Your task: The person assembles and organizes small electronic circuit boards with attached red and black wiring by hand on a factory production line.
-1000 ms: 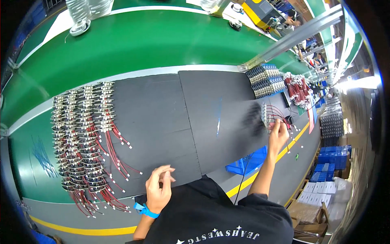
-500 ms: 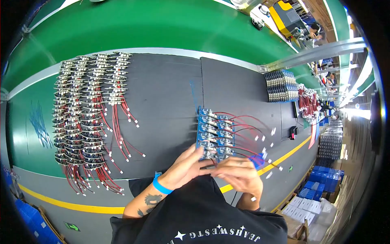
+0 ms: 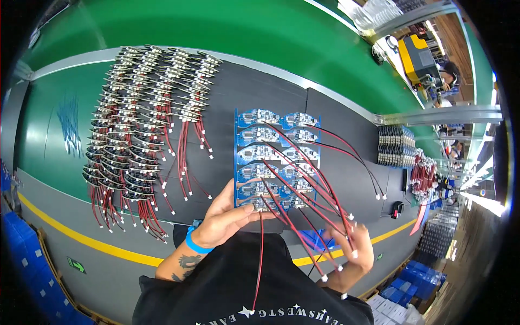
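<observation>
A blue circuit board panel (image 3: 252,153), made of two columns of small boards with white connectors, is held up in front of me. My left hand (image 3: 223,221) grips its lower left corner, thumb on the front face. Red and black wire leads (image 3: 324,181) with white end plugs run from the boards toward the right and down; one hangs over my black shirt. Beside the lower wire ends is my right hand (image 3: 356,248), blurred by motion, so I cannot make out whether its fingers hold a lead.
Rows of stacked boards with wires (image 3: 127,116) lie at the left on the dark mat (image 3: 227,92). Thin blue strips (image 3: 69,127) rest farther left. A stack of boards (image 3: 395,146) and bundled red wires (image 3: 423,174) stand at the right, near a small black-and-red object (image 3: 397,209).
The panel has been raised and tipped to face me. My right hand has moved away from its lower edge, down and right among the wires. The view has shifted somewhat.
</observation>
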Available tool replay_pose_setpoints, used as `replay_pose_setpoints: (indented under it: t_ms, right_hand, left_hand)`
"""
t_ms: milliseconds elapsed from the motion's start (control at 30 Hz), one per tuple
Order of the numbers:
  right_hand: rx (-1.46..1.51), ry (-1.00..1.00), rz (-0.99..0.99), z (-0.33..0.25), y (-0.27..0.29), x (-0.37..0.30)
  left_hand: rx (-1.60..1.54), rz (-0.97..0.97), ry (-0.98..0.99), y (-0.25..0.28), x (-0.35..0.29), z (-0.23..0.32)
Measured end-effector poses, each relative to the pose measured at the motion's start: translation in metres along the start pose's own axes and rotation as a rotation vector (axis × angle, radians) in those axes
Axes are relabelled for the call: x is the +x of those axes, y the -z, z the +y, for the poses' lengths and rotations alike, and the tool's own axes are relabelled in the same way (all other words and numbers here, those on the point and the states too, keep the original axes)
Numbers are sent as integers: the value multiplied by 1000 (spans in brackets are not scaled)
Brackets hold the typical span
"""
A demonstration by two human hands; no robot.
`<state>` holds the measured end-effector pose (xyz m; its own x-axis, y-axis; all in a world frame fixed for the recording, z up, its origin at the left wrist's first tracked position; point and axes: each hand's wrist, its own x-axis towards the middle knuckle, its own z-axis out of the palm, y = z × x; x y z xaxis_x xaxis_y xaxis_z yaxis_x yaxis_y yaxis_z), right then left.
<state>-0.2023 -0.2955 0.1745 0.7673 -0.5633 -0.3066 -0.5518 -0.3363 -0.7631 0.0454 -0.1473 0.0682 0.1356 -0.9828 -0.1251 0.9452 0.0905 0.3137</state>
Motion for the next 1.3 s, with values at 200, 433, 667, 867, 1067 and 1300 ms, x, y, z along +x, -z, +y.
replay_pose_setpoints:
  t_ms: [200, 433, 667, 867, 1067, 1300]
  right_hand:
    - [1219, -210, 365, -1, -74, 99]
    - [585, -158, 436, -28, -101, 107]
    - [943, -73, 448, 3, -122, 119]
    - [1130, -202, 524, 6, -98, 129]
    - [377, -24, 645, 145, -15, 136]
    - [344, -225, 997, 152, 85, 39]
  left_hand:
    - [91, -32, 41, 13, -15, -1]
    - [580, 540, -262, 4, -11, -17]
    - [456, 535, -223, 19, -17, -24]
    - [75, 337, -48, 5, -16, -7]
    - [300, 385, -119, 1, -20, 2]
    - [299, 337, -193, 8, -36, 22]
